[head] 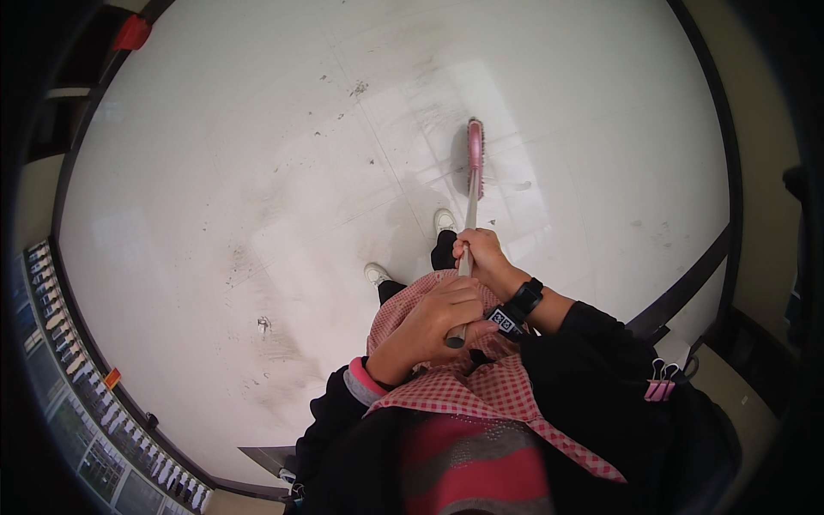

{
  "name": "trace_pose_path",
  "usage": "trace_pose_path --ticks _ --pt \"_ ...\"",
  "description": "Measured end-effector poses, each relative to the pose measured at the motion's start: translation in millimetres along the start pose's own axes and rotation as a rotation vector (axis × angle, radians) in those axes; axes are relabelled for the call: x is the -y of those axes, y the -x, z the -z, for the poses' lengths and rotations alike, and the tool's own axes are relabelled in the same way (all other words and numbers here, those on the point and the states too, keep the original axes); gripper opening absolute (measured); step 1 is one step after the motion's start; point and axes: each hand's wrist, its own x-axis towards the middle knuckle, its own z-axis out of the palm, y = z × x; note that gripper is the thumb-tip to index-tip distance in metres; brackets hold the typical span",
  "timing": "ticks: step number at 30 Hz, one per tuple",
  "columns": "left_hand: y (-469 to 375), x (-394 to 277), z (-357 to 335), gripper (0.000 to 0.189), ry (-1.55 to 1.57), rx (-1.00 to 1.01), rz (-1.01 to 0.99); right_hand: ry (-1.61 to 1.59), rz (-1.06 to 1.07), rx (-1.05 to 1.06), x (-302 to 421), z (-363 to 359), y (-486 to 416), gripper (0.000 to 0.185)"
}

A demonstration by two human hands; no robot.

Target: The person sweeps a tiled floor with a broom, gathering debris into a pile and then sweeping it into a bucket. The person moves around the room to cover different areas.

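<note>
A broom with a pink head [475, 145] and a pale handle [472, 205] reaches away from my body, its bristles at the white floor. Near the handle's upper end, my left hand [444, 315] is wrapped around it, leaving the round end cap showing. Farther down the shaft, my right hand [484, 254] also grips the handle, with a black watch [528, 295] on that wrist. A small black device with a printed code [502, 320] sits beside the watch. Under the hands hangs a red-and-white checked apron [409, 309].
Bits of debris [358, 88] and dusty smears [283, 354] mark the floor [618, 116]. My white shoes [377, 273] stand behind the broom head. Dark skirting [721, 109] edges the room; a row of white balusters [154, 460] lines the lower left. A red object [132, 32] is at upper left.
</note>
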Motion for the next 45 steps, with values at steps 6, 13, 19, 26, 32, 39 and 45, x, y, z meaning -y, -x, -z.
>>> trace_pose_path --ticks 6,13,19,26,32,39,45 --pt "-78.0 82.8 -46.7 0.026 0.117 0.156 0.02 -0.027 0.074 -0.233 44.4 105.6 -73.3 0.016" --pt "-84.7 58.4 -39.8 0.02 -0.16 0.08 0.166 0.068 -0.13 0.053 27.9 58.6 -110.9 0.013" --pt "-88.5 46.8 -12.9 0.021 -0.544 0.07 0.39 0.17 -0.236 0.518 27.4 -55.1 -119.4 0.015" --pt "-115.7 24.1 1.0 0.023 -0.603 -0.028 0.129 0.181 -0.261 0.62 72.2 -93.6 -71.1 0.016" --pt "-141.1 10.0 28.2 0.033 -0.379 -0.105 -0.081 0.176 -0.049 0.432 123.8 -81.9 -56.1 0.011" --pt "-165.1 55.8 67.4 0.029 -0.062 -0.003 -0.057 0.304 0.075 -0.039 172.6 -48.7 -98.8 0.013" --pt "-180.1 133.2 111.0 0.028 0.068 0.025 0.036 0.379 0.077 -0.173 181.4 -54.0 -183.0 0.013"
